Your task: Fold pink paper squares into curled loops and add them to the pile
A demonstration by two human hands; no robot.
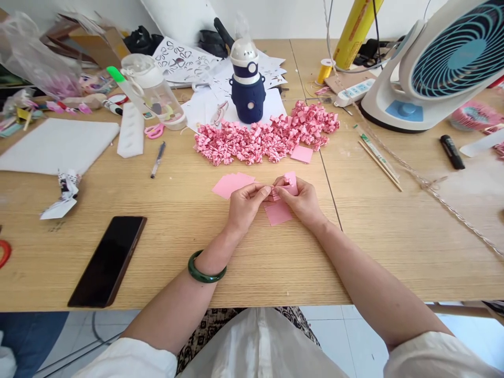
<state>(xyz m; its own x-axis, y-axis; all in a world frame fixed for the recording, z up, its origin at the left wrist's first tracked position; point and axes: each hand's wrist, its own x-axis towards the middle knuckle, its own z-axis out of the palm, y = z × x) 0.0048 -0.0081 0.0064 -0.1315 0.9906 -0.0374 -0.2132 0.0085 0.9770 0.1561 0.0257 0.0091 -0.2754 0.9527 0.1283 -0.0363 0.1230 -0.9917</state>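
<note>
One pink paper [291, 181] is pinched by both the left hand [242, 207] and the right hand [307, 203]. Pink curls [244, 143] lie heaped beyond them.

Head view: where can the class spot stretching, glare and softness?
Head view, right edge: the fan looks stretched; head view, right side: pale glare washes the table; head view, top left: the plastic bag looks soft, the pink paper between the fingers clearer.

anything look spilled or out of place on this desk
Nothing looks clearly spilled or broken. The desk looks messiest at its back left, where a crumpled plastic bag bunches near brown cardboard. The pink paper curls are heaped loosely, but gathered together.
</note>
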